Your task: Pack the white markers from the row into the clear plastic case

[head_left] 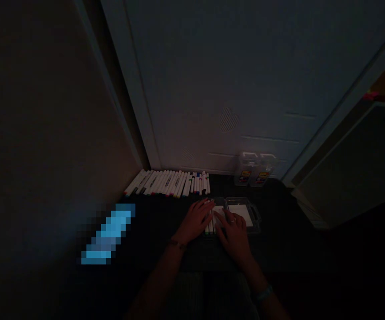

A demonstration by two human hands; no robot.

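The scene is very dark. An open clear plastic case (245,214) lies on a dark floor in front of a white door. A few white markers (210,226) lie in its left half. My left hand (195,220) rests flat on those markers with fingers stretched out. My right hand (234,233), with a ring on one finger, lies beside it with fingers spread over the case's left half. A long row of white markers (168,182) with coloured caps lies along the foot of the door, behind my hands.
Two clear plastic cases (255,171) stand upright against the door (228,89) at the back right. A bright blue blurred patch (109,234) shows at the left. A wall rises on the left, and a dark framed panel (355,164) leans at the right.
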